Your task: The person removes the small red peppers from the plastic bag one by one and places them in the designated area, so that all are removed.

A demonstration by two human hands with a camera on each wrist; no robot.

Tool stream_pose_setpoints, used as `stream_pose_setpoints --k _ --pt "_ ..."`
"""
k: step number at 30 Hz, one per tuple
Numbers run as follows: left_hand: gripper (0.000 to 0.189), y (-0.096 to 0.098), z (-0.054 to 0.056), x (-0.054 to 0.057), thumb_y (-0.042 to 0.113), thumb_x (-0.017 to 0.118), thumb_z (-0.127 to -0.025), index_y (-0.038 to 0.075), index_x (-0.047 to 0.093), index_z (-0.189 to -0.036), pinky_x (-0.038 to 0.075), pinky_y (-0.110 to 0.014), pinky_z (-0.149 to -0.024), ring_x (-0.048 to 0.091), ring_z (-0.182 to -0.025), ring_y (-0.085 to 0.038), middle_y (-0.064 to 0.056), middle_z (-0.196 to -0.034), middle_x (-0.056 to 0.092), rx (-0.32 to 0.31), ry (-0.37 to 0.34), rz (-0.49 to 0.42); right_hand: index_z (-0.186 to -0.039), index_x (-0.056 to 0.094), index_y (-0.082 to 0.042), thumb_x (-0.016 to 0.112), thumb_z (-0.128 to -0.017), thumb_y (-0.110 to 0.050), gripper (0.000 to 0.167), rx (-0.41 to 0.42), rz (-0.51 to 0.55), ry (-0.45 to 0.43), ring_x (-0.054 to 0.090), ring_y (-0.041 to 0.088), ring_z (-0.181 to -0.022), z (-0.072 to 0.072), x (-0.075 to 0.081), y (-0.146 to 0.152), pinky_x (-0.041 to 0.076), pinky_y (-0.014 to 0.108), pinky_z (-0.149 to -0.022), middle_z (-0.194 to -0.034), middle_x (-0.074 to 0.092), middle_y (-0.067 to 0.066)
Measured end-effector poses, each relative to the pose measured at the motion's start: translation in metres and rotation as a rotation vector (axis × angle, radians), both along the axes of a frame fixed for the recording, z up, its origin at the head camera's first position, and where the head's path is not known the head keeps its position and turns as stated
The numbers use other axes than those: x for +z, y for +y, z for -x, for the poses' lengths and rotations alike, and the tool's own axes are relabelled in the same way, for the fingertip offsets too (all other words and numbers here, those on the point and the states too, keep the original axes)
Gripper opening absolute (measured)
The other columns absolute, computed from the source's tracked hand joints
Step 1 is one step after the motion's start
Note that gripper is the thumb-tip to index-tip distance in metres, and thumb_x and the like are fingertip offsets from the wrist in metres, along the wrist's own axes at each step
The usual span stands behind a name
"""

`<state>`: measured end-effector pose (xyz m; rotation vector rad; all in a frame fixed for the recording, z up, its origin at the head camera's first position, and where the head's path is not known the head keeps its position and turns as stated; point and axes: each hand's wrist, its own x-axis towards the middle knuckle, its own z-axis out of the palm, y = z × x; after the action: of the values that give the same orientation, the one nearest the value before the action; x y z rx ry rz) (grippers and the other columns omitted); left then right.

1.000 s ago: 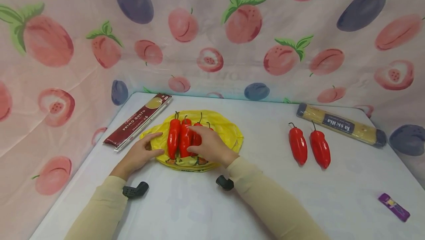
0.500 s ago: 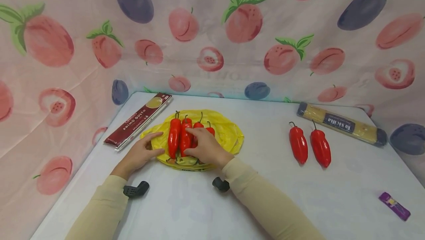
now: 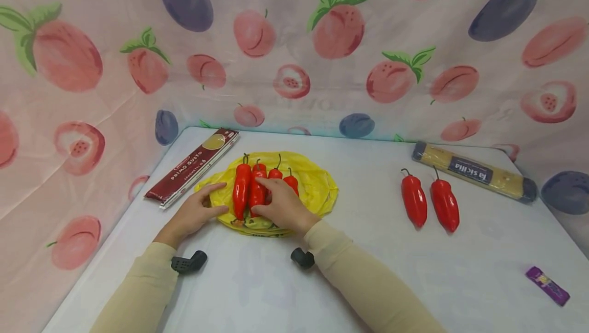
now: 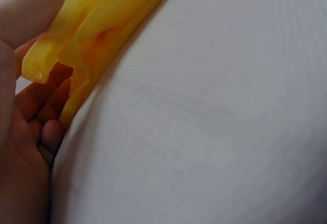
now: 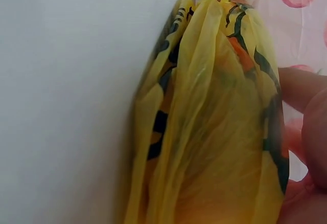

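In the head view, several glossy red peppers lie side by side on a crumpled yellow plastic bag [image 3: 317, 187], stems pointing away. My right hand [image 3: 287, 205] lies across the right-hand peppers, its thumb and index finger apart over the second pepper [image 3: 257, 195] from the left. It partly hides the others, including the rightmost pepper [image 3: 291, 180]. My left hand [image 3: 190, 215] rests at the bag's left edge, thumb and fingers apart, near the leftmost pepper [image 3: 241, 190]. In the left wrist view, the bag's folded edge [image 4: 76, 45] lies against the left fingers. The bag hides part of the right hand in its wrist view.
A dark red spaghetti packet [image 3: 193, 169] lies at the back left. To the right are two more red peppers [image 3: 414, 201] and a clear pasta packet [image 3: 474, 170]. A small purple wrapped item [image 3: 547, 285] lies near the right edge. Fruit-patterned cloth [image 3: 294, 57] hangs behind.
My right hand has slid slightly left and toward me over the peppers, uncovering more of the rightmost ones. The left hand stays at the bag's edge.
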<state>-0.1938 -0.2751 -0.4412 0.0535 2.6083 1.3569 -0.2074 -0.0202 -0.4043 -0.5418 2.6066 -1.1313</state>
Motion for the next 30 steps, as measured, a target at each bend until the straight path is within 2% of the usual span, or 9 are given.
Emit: stream_pose_setpoints --k 4,17,24,30 --pt "0.074 0.000 0.000 0.000 0.040 0.074 -0.089 0.018 0.042 -0.153 0.028 -0.065 -0.111 0.029 -0.141 -0.041 -0.019 -0.157 0.032 0.001 0.005 0.005 -0.154 0.042 -0.023 0.077 -0.090 -0.030 0.073 -0.008 -0.009 0.000 0.045 0.021 -0.126 0.001 0.002 -0.002 0.056 0.035 -0.090 -0.143 0.047 0.004" --pt "0.073 0.001 -0.001 0.002 0.036 0.074 -0.089 0.018 0.043 -0.153 0.033 -0.061 -0.110 0.035 -0.136 -0.039 -0.019 -0.155 0.035 -0.003 0.003 -0.007 -0.154 0.041 -0.023 0.077 -0.089 -0.031 0.075 -0.012 -0.046 0.032 0.044 0.026 -0.130 0.008 0.002 -0.008 0.053 0.042 -0.095 -0.146 0.046 0.009" --pt "0.073 0.000 -0.001 0.001 0.038 0.074 -0.089 0.019 0.043 -0.152 0.031 -0.062 -0.111 0.034 -0.138 -0.040 -0.019 -0.156 0.033 -0.004 0.000 -0.012 -0.155 0.040 -0.024 0.076 -0.090 -0.025 0.075 -0.045 -0.074 -0.007 0.043 0.024 -0.131 0.009 0.002 -0.011 0.057 0.040 -0.088 -0.146 0.046 0.007" --pt "0.075 -0.001 0.000 -0.001 0.039 0.075 -0.089 0.019 0.042 -0.153 0.030 -0.063 -0.111 0.033 -0.139 -0.040 -0.019 -0.156 0.033 0.004 -0.002 -0.004 -0.153 0.044 -0.025 0.074 -0.091 -0.022 0.068 -0.051 -0.065 -0.009 0.044 0.025 -0.129 0.011 0.004 -0.009 0.057 0.040 -0.087 -0.145 0.046 0.007"
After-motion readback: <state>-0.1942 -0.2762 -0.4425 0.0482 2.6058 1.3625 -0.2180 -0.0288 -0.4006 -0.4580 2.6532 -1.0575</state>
